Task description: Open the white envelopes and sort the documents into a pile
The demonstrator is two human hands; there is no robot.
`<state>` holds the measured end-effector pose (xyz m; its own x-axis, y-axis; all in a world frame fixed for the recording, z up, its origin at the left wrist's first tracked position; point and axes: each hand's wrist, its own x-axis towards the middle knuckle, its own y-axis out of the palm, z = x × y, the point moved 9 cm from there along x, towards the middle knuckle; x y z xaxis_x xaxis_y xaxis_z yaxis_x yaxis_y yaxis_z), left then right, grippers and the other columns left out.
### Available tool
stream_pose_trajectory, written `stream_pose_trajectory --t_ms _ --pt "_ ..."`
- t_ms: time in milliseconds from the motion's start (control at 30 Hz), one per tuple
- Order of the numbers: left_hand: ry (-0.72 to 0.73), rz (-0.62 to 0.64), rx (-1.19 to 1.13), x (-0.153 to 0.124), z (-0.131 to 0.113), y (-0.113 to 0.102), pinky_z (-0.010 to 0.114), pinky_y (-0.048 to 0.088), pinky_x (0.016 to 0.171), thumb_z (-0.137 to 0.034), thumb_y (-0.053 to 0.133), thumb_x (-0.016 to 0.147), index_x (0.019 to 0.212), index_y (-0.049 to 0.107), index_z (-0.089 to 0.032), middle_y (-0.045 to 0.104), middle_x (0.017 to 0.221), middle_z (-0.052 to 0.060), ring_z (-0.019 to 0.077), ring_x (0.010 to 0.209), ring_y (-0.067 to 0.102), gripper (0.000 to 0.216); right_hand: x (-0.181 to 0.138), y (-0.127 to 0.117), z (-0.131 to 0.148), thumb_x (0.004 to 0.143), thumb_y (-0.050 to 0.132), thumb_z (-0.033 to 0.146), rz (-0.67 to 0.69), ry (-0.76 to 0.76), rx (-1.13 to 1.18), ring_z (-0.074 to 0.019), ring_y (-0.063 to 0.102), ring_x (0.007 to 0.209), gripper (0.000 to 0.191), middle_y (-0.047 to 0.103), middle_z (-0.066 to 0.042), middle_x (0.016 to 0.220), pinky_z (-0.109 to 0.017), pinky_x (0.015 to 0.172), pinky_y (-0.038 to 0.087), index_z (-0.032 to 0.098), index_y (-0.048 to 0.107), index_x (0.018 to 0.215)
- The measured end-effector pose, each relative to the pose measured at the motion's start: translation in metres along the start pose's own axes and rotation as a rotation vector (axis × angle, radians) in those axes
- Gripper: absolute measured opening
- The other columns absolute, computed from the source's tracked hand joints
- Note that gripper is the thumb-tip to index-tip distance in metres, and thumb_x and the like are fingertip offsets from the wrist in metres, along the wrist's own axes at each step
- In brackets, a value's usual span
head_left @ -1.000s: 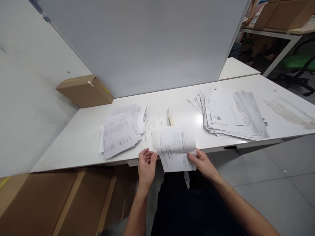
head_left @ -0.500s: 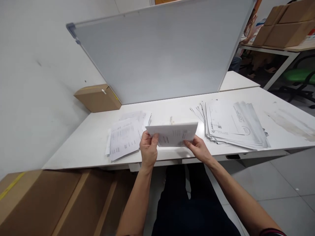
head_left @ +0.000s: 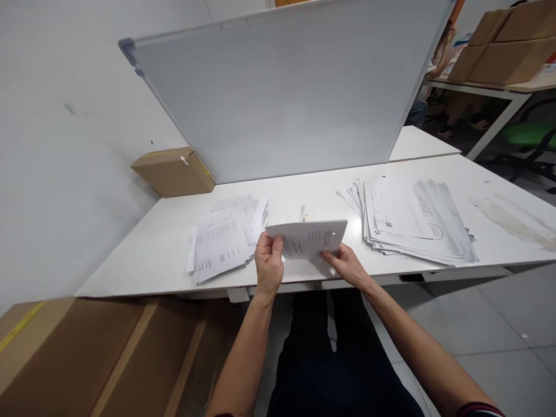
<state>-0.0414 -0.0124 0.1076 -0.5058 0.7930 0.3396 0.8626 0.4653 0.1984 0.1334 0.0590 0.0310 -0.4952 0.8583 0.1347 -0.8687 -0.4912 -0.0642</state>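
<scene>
Both hands hold a folded printed sheet (head_left: pixel 310 236) just above the near edge of the white table (head_left: pixel 143 255). My left hand (head_left: pixel 268 263) pinches its left end, thumb on top. At the sheet's lower right edge my right hand (head_left: pixel 347 266) grips it from beneath. A loose heap of printed papers (head_left: pixel 219 240) lies left of my hands. A larger fanned stack of papers (head_left: pixel 412 220) lies to the right. A small pale object (head_left: pixel 304 213) sits on the table behind the folded sheet.
A whiteboard (head_left: pixel 278 92) leans upright along the table's far side. A small cardboard box (head_left: pixel 174 171) sits at the far left corner. Large cardboard boxes (head_left: pixel 99 359) stand below the table on the left. More boxes (head_left: pixel 504 43) top another table at the back right.
The sheet, flat and hanging over the table edge a second ago in my right hand, is now folded and raised in both hands. The view has tilted up.
</scene>
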Motion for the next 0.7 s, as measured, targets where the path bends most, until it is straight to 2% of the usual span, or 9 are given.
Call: stream_pose_trajectory --t_ms 100,200,267,333,400,467,533,600,700 --pt "-0.017 -0.039 -0.05 0.001 0.001 -0.002 0.024 0.044 0.077 -0.032 0.058 0.081 0.085 0.057 -0.019 0.058 0.081 0.0 0.0106 0.079 0.055 0.014 0.001 0.001 -0.006 0.079 0.057 0.04 0.016 0.03 -0.045 -0.0244 0.061 0.098 0.036 0.066 -0.008 0.109 -0.039 0.083 0.049 0.019 0.061 0.109" --pt "-0.035 -0.066 -0.144 0.006 0.001 -0.01 0.028 0.045 0.08 -0.032 0.06 0.079 0.086 0.057 -0.019 0.06 0.085 0.001 0.0119 0.083 0.056 0.015 0.003 -0.01 0.007 0.08 0.055 0.04 -0.021 0.018 -0.138 -0.0241 0.062 0.094 0.032 0.068 -0.007 0.103 -0.038 0.08 0.049 0.019 0.064 0.103" --pt "-0.02 -0.067 -0.174 0.011 -0.003 -0.02 0.031 0.046 0.081 -0.031 0.065 0.075 0.089 0.055 -0.02 0.06 0.086 0.001 0.013 0.084 0.057 0.02 0.003 -0.023 0.032 0.081 0.054 0.037 -0.038 -0.043 -0.242 -0.0224 0.063 0.091 0.029 0.069 -0.005 0.098 -0.035 0.077 0.049 0.019 0.065 0.101" --pt "0.017 -0.04 -0.118 0.016 -0.008 -0.032 0.032 0.046 0.082 -0.028 0.07 0.07 0.099 0.053 -0.023 0.06 0.091 0.002 0.0141 0.087 0.058 0.034 0.001 -0.032 0.066 0.083 0.051 0.033 0.001 -0.129 -0.416 -0.0195 0.063 0.085 0.024 0.069 -0.003 0.093 -0.029 0.071 0.048 0.02 0.064 0.098" --pt "0.041 0.028 0.043 0.019 -0.011 -0.039 0.035 0.044 0.087 -0.026 0.073 0.066 0.113 0.048 -0.027 0.058 0.105 0.004 0.0163 0.097 0.056 0.053 -0.003 -0.035 0.098 0.086 0.046 0.028 0.08 -0.194 -0.684 -0.0165 0.061 0.076 0.02 0.068 -0.002 0.086 -0.025 0.064 0.044 0.02 0.064 0.093" --pt "0.026 0.169 0.259 0.017 -0.007 -0.035 0.039 0.039 0.095 -0.027 0.073 0.066 0.124 0.042 -0.03 0.053 0.12 0.006 0.0197 0.111 0.051 0.066 -0.006 -0.036 0.12 0.088 0.042 0.025 0.137 -0.205 -0.976 -0.0151 0.058 0.069 0.021 0.066 -0.002 0.079 -0.024 0.059 0.039 0.021 0.062 0.087" --pt "-0.015 0.338 0.428 0.01 0.005 -0.024 0.042 0.033 0.101 -0.03 0.071 0.068 0.125 0.044 -0.03 0.05 0.127 0.006 0.0223 0.121 0.044 0.062 -0.007 -0.034 0.133 0.088 0.039 0.023 0.19 -0.178 -1.208 -0.0147 0.055 0.063 0.023 0.064 -0.003 0.073 -0.024 0.055 0.033 0.02 0.06 0.083" --pt "-0.067 0.452 0.491 0.001 0.019 -0.014 0.041 0.034 0.101 -0.034 0.065 0.074 0.115 0.056 -0.027 0.055 0.124 0.006 0.0235 0.121 0.045 0.043 -0.006 -0.029 0.137 0.088 0.037 0.021 0.242 -0.144 -1.349 -0.0144 0.052 0.059 0.023 0.061 -0.004 0.068 -0.025 0.052 0.027 0.019 0.059 0.081" --pt "-0.119 0.414 0.468 -0.003 0.038 -0.012 0.037 0.045 0.088 -0.036 0.059 0.078 0.096 0.067 -0.022 0.066 0.104 0.005 0.0244 0.103 0.058 0.024 -0.004 -0.023 0.136 0.088 0.034 0.018 0.303 -0.114 -1.456 -0.0139 0.047 0.056 0.024 0.058 -0.004 0.066 -0.026 0.051 0.023 0.018 0.057 0.081"
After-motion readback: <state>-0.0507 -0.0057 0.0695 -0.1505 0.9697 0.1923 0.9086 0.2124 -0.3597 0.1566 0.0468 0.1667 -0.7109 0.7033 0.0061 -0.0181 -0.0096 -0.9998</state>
